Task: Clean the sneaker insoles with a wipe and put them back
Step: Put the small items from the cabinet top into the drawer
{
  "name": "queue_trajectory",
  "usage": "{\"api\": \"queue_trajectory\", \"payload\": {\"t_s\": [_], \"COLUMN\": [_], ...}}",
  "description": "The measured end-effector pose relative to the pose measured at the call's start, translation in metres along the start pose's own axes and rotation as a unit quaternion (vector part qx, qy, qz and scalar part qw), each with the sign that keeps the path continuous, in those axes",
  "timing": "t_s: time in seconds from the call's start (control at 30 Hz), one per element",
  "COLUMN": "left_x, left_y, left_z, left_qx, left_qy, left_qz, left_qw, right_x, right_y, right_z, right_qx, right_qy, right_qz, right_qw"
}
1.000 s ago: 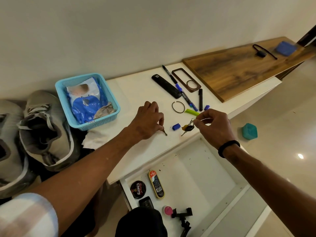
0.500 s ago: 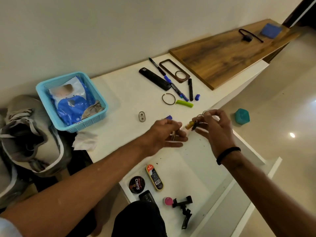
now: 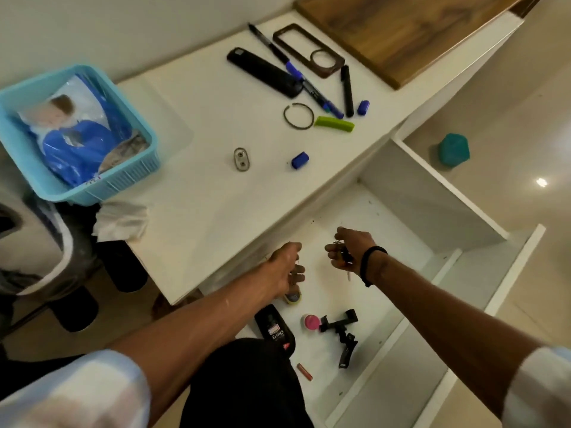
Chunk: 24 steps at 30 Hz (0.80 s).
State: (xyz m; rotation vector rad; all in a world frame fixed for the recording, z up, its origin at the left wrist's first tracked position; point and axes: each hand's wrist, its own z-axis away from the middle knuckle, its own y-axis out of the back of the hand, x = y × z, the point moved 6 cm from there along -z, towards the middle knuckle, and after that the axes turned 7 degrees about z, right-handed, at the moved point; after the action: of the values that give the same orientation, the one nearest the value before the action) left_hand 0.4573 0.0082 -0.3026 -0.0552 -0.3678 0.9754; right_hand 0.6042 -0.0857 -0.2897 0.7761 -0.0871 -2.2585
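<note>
Both hands sit over the open drawer (image 3: pixel 398 211), nowhere near the shoes. My right hand (image 3: pixel 349 247) has its grip closed on a bunch of keys (image 3: pixel 341 253), 1 key dangling below the wrist. My left hand (image 3: pixel 285 264) is curled with fingers pinched; something small may be in it, but it's blurred and I cannot tell what.

Risks as I judge them: the keys could slip and drop among the drawer clutter, onto the shoe polish bottle (image 3: pixel 275 327) or the black phone clamp (image 3: pixel 340 329), because the hold is only fingertips. The bigger risk is drift: both hands are busy with key stuff, so the insoles go uncleaned. Also, the crumpled wipe (image 3: pixel 122 219) hangs at the desk (image 3: pixel 216 193) edge at 9 o'clock from my hands; a passing forearm could knock it to the floor.

Task things: a grey and white sneaker (image 3: pixel 34 239) sits at the far left edge, about 9 o'clock, partly cut off and blurred. No insoles visible; I cannot tell if they are inside. The wipes pack (image 3: pixel 71 131) lies in the blue basket (image 3: pixel 129 180) at 10 o'clock. The loose wipe looks white and rumpled.
</note>
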Motion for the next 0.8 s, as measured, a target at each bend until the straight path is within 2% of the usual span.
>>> {"api": "queue_trajectory", "payload": {"t_s": [0.27, 0.33, 0.4, 0.47, 0.53, 0.57, 0.63, 0.67, 0.73, 0.77, 0.8], "left_x": [0.011, 0.012, 0.015, 0.022, 0.033, 0.042, 0.070, 0.089, 0.129, 0.146, 0.159], "left_y": [0.007, 0.009, 0.006, -0.004, -0.015, -0.019, -0.023, -0.019, -0.004, 0.007, 0.017], "left_z": [-0.033, -0.028, -0.012, 0.018, 0.059, 0.081, 0.129, 0.148, 0.176, 0.181, 0.180], "left_qx": [0.058, 0.058, 0.040, -0.016, -0.085, -0.108, -0.107, -0.071, 0.064, 0.128, 0.173], "left_qy": [-0.035, -0.049, -0.077, -0.108, -0.152, -0.190, -0.293, -0.360, -0.486, -0.516, -0.519], "left_qz": [0.030, -0.016, -0.149, -0.335, -0.491, -0.533, -0.538, -0.527, -0.530, -0.540, -0.553], "left_qw": [0.997, 0.997, 0.985, 0.936, 0.853, 0.817, 0.783, 0.767, 0.692, 0.652, 0.628], "right_x": [0.002, 0.004, 0.005, 0.006, 0.003, 0.001, -0.009, -0.015, -0.030, -0.040, -0.050], "right_y": [-0.038, -0.039, -0.037, -0.033, -0.028, -0.025, -0.018, -0.013, -0.001, 0.006, 0.013], "right_z": [-0.043, -0.050, -0.056, -0.056, -0.047, -0.040, -0.019, -0.008, 0.021, 0.039, 0.056], "right_qx": [-0.004, 0.007, 0.017, 0.021, 0.039, 0.054, 0.089, 0.113, 0.171, 0.200, 0.229], "right_qy": [0.033, 0.051, 0.071, 0.082, 0.095, 0.105, 0.144, 0.174, 0.246, 0.284, 0.319], "right_qz": [0.116, 0.149, 0.203, 0.234, 0.240, 0.245, 0.252, 0.245, 0.198, 0.160, 0.128], "right_qw": [0.993, 0.987, 0.976, 0.968, 0.965, 0.962, 0.953, 0.947, 0.933, 0.924, 0.911]}}
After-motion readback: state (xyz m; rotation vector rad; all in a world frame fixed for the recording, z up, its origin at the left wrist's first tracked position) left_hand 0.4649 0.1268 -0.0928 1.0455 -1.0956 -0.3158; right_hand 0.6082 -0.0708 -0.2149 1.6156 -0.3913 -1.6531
